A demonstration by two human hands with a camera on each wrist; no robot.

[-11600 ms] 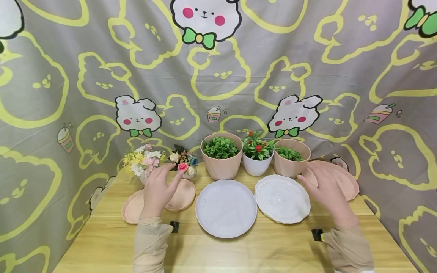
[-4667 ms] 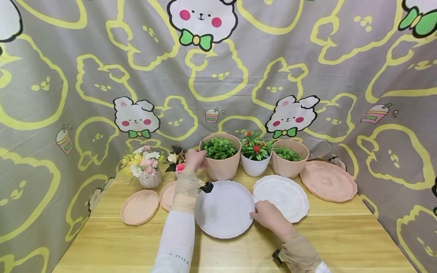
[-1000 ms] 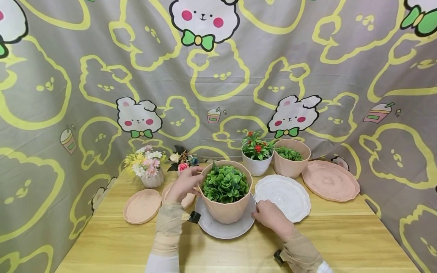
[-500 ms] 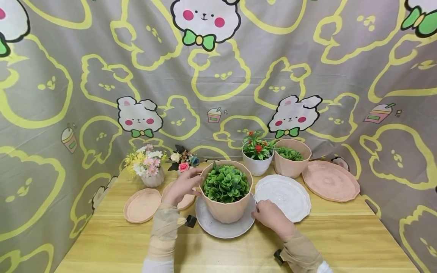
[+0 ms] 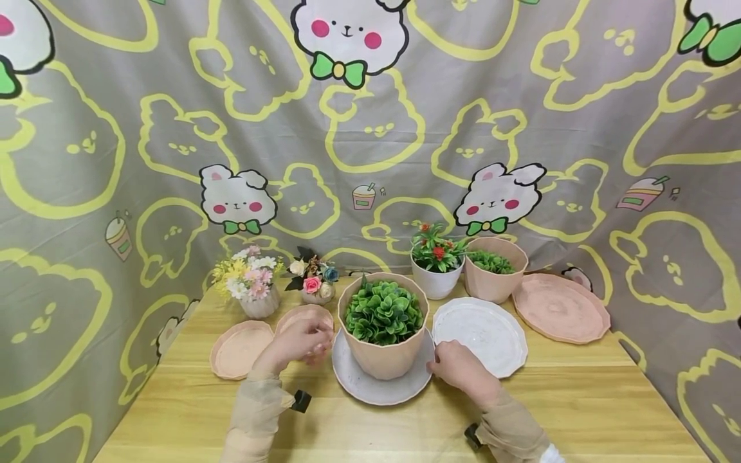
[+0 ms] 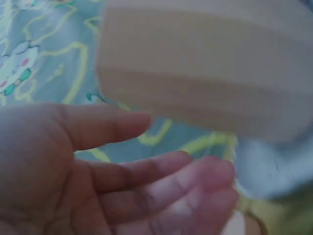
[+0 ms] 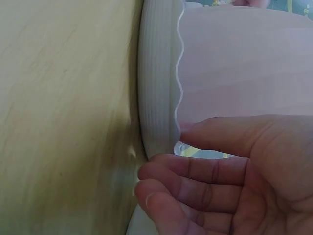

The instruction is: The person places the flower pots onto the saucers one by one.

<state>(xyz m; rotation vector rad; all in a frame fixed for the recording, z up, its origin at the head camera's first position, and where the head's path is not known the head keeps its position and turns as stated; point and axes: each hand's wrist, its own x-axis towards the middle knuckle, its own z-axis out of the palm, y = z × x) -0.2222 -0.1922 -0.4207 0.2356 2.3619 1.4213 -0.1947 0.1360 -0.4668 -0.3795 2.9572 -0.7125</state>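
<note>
In the head view a pink plastic flowerpot [image 5: 382, 361] with a bushy green plant [image 5: 384, 313] stands upright on a grey plant saucer [image 5: 352, 379]. My left hand [image 5: 295, 344] is off to the pot's left, fingers loosely bent and holding nothing; the left wrist view has a gap between its fingertips and the pot wall [image 6: 205, 54]. At the saucer's right edge, my right hand [image 5: 460, 366] pinches the rim. The right wrist view shows the thumb on top of the wavy-edged saucer [image 7: 159, 73] and curled fingers at its outer side.
Two small pink saucers [image 5: 240, 350] lie on the left. A white saucer [image 5: 480, 334] and a large pink saucer [image 5: 561, 308] lie on the right. Potted flowers [image 5: 249, 283], a rose pot [image 5: 315, 286], a white pot [image 5: 435, 280] and another pink pot [image 5: 493, 280] line the back.
The pink flowerpot has come from the back row onto the grey saucer. My left hand has just let go of it and drawn left and down; my right hand stays at the saucer's rim.
</note>
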